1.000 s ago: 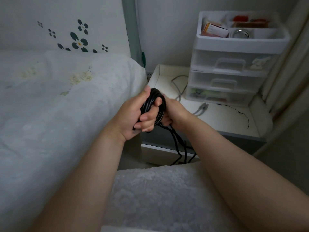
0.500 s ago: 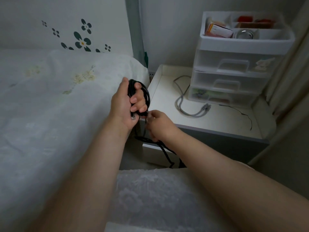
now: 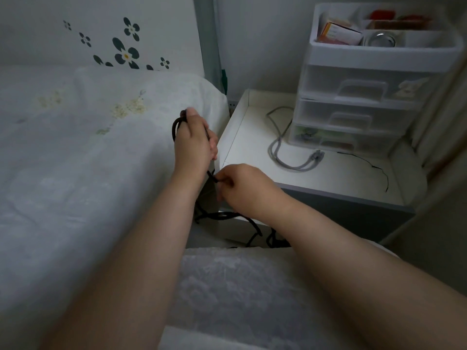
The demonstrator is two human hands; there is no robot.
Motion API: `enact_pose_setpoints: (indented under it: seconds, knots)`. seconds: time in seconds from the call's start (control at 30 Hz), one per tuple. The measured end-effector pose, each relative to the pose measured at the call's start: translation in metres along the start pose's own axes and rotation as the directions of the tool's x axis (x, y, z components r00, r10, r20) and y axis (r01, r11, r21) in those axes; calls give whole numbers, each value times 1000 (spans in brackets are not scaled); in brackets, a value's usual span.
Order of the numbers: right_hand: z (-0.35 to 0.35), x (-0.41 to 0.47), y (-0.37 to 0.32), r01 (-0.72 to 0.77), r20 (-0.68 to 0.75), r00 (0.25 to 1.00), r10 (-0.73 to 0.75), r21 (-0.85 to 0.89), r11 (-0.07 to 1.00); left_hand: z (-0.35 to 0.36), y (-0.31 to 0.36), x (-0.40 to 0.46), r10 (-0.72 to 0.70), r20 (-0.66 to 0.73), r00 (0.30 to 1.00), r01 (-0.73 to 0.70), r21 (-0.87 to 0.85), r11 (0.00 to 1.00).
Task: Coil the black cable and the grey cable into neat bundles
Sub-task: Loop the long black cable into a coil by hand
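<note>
While two bare forearms reach forward over a white textured cloth [image 3: 227, 294] at the bottom of the view, each hand has hold of the one black cable [image 3: 175, 127]. The left hand [image 3: 193, 145] is raised beside the edge of the bed [image 3: 75, 160], back of the hand to the camera, fingers curled round a bundle of black loops; part of a loop shows at the hand's left side, and how many turns it holds cannot be told. The right hand [image 3: 240, 186] sits lower and just beside the left wrist, thumb and fingertips pinching a single black strand that runs up toward the left hand. Below both hands, loose black cable lies in several tangled runs on the floor between the bed and the white bedside table [image 3: 242, 137]. One grey cable [image 3: 278, 152] lies on that table, untouched and well apart from both hands, bent in a long doubled curve with its plug ends near the drawer unit [image 3: 353, 97]. A thin black wire [image 3: 374, 168] also lies on the tabletop, to the right. The drawer unit has three clear drawers and an open top tray holding a small box, a round glass item and some red things. Four or so dark flower decals [image 3: 126, 54] mark the wall behind the bed.
</note>
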State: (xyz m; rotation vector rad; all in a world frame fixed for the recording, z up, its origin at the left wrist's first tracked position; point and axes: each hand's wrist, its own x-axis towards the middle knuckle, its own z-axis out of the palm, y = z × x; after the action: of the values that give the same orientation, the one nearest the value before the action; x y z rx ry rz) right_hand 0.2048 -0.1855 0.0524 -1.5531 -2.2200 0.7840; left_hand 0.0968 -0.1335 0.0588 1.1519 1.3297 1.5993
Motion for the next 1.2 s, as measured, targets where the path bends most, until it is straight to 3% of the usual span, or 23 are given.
enact_pose_setpoints:
  seconds: [0.1, 0.17, 0.27, 0.37, 0.57, 0.7, 0.77, 0.9, 1.03, 1.2]
  knots:
    - [-7, 3, 4, 37, -110, 993, -36, 11, 999, 6, -7, -3, 74, 51, 996, -85, 251, 964]
    - [-11, 5, 9, 64, -84, 995, -57, 75, 995, 6, -12, -2, 111, 90, 990, -138, 389, 911]
    - [-18, 6, 15, 78, 23, 996, -82, 145, 986, 3, -14, 0, 148, 171, 974, -215, 492, 844]
    - [-28, 11, 22, 69, -70, 996, -62, 98, 993, 3, -19, -1, 128, 311, 942, -296, 587, 754]
    - [-42, 16, 34, 39, -157, 986, -50, -69, 997, 4, -12, -7, -35, 481, 876, -272, 554, 787]
    - [-54, 22, 42, -12, -155, 988, -1, -84, 996, -2, -10, -11, -219, 609, 763, -140, 486, 863]
    - [-51, 26, 45, 40, -108, 993, -40, 1, 999, -5, -12, -9, -256, 672, 695, -152, 486, 861]
    - [-56, 24, 52, 95, 11, 994, -105, 332, 938, -12, -10, -6, -335, 722, 605, -163, 525, 836]
    - [-57, 26, 59, 125, 36, 988, -152, 400, 908, -12, -12, -7, -344, 704, 621, -285, 612, 738]
    - [-60, 30, 64, 115, -44, 993, -106, 309, 944, -10, -5, -12, -306, 690, 655, -208, 555, 806]
